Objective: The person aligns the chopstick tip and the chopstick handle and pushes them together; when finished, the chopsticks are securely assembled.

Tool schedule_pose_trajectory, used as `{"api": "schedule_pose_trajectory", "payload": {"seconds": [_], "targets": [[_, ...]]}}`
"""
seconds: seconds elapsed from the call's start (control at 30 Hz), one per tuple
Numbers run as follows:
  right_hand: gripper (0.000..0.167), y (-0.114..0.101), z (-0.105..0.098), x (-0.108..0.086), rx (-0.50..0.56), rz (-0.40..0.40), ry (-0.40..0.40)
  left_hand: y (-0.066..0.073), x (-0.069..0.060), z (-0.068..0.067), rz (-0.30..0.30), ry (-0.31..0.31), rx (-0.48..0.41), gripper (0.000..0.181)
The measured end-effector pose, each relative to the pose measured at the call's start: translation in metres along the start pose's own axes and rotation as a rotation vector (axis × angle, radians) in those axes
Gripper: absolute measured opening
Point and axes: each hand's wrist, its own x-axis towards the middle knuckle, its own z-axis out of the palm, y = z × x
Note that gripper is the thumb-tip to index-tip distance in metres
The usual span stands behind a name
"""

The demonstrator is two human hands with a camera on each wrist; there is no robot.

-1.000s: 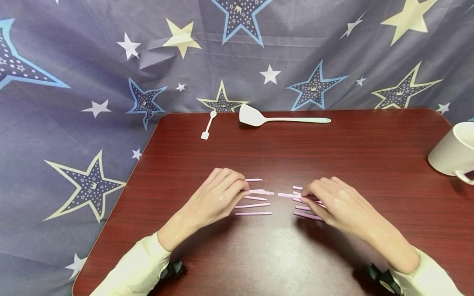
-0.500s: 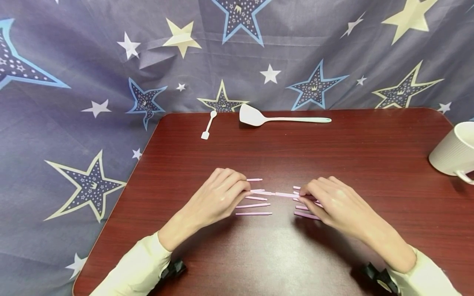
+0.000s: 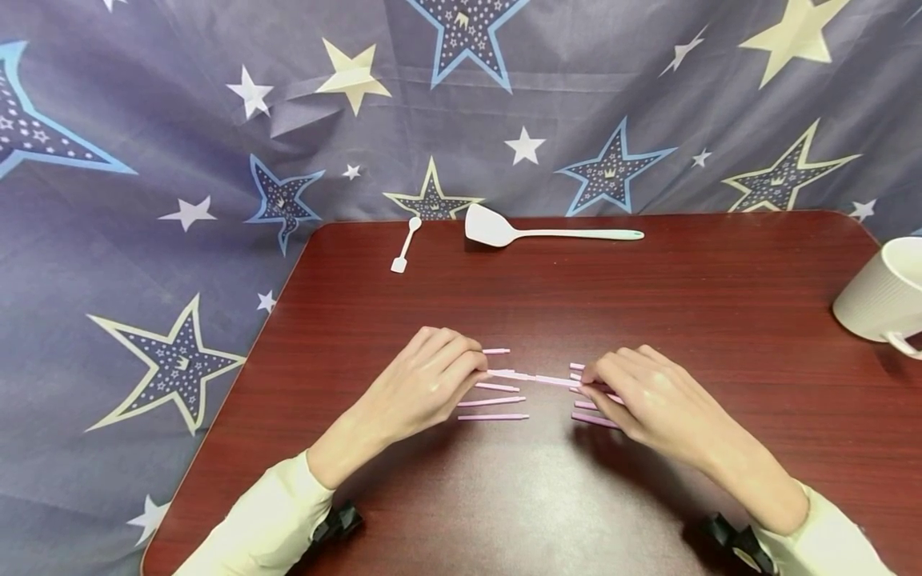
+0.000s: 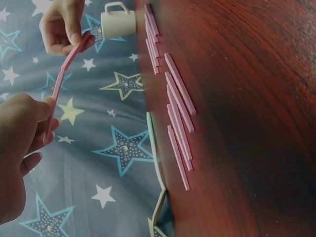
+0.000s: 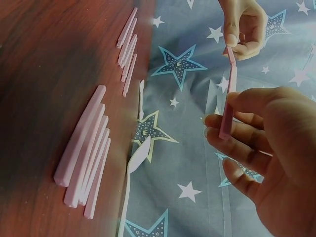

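L hand (image 3: 425, 384) pinches pink stick (image 4: 57, 87), R hand (image 3: 655, 394) 2nd stick (image 5: 232, 81), tips meeting, well inside tbl's far edge (image 3: 706, 218).

On my head feed the slender, straight pink sticks (image 3: 493, 417) look pale lilac; my left wrist feed turns them a deeper rose. I see dark streaks grained through the reddish-brown rectangular wood-look table (image 3: 360, 304). The slate-purple cloth backdrop (image 3: 403, 120) shows me white, yellow and blue-outlined stars, some speckled with tiny ones. I also get a long white spatula (image 3: 519, 233) fading to mint, and cream fabric sleeves (image 3: 262, 512).
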Motion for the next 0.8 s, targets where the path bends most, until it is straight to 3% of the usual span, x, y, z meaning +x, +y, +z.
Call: {"api": "schedule_pose_trajectory", "payload": {"seconds": [0.37,0.63,0.7,0.8], "targets": [[0.04,-0.0002,-0.0008,0.0007,-0.031,-0.021,-0.015,0.0006,0.0015,-0.0024,0.017,-0.013,0.024,0.018],[0.038,-0.0009,-0.0002,0.0006,-0.017,-0.021,0.001,-0.0002,0.0039,-0.0033,0.024,0.014,0.043,0.026],[0.038,-0.0009,0.0007,0.0004,-0.005,-0.021,0.005,-0.0009,0.0039,-0.0037,0.017,0.02,-0.009,0.023],[0.038,-0.001,0.002,-0.0003,0.018,-0.01,0.006,-0.0021,0.0032,-0.0041,-0.016,0.027,-0.155,0.01]]}}
